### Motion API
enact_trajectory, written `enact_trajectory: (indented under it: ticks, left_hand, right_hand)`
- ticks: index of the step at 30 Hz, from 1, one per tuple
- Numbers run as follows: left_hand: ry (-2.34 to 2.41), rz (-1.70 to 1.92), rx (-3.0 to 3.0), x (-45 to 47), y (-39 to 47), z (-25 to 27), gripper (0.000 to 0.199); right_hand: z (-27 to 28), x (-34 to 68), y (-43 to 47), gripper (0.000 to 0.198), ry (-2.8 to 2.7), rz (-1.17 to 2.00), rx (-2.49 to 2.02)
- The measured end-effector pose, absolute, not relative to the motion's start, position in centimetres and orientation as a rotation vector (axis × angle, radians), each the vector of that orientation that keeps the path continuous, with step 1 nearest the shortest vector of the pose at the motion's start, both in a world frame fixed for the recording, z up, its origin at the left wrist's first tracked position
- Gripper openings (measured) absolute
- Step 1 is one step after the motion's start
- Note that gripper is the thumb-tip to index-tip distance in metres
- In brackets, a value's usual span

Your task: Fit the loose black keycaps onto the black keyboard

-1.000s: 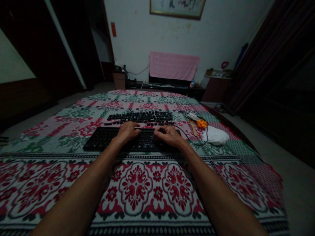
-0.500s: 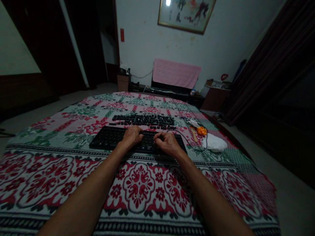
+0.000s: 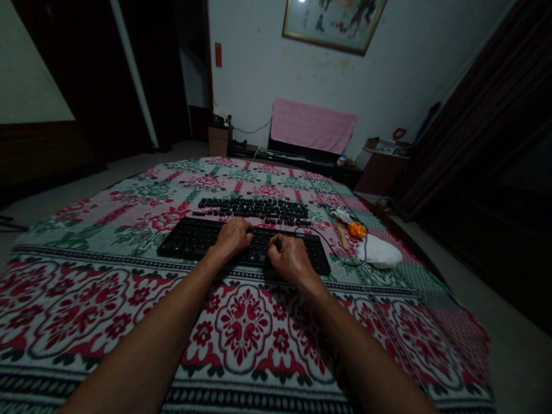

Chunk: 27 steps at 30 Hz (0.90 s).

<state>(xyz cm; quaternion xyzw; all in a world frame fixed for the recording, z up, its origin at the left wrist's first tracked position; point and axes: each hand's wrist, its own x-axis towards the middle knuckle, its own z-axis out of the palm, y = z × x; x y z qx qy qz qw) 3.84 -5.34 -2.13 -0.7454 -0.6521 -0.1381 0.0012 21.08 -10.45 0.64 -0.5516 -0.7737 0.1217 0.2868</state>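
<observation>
A black keyboard [image 3: 190, 238] lies across the patterned bedspread [image 3: 245, 333], most of its keycaps off and small round key posts showing. My left hand [image 3: 234, 237] lies over its middle, fingers bent and closed on it, fingertips partly hidden. Just to the right, my right hand [image 3: 290, 256] is above the keys with thumb and index finger pinched together. Something small and dark shows at that pinch, too dim to make out. Behind the keyboard, loose black keycaps [image 3: 259, 208] are laid out in rows. A few keycaps [image 3: 257, 257] sit on the keyboard's near edge between my hands.
Right of the keyboard are a black cable [image 3: 340, 259], a wooden-looking strip [image 3: 342, 236], an orange item [image 3: 357, 230] and a white plastic bag [image 3: 379, 253]. Beyond the bed, a pink cloth [image 3: 313, 126] covers a flat screen. A small cabinet [image 3: 382, 172] stands at the far right.
My right hand has turned slightly, its fingers curling in more tightly over the keyboard. My left hand stays in place. The view has tilted down a little.
</observation>
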Motion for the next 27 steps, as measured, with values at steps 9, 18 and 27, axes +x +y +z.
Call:
enact_trajectory:
  ticks: [9, 18, 27]
  left_hand:
    - [-2.001, -0.454, -2.368, 4.0, -5.4, -2.3, 0.033]
    - [-1.928, -0.454, -2.355, 4.1, -5.5, -2.5, 0.034]
    - [-1.942, -0.46, -2.386, 4.1, -5.8, -2.1, 0.033]
  right_hand:
    - [0.2, 20.8, -10.3, 0.021, -1.934, 0.391, -1.499]
    - [-0.9, 20.5, -11.3, 0.021, -1.951, 0.324, -1.397]
    - [-0.8, 21.7, -8.8, 0.012, -1.908, 0.627, -1.436]
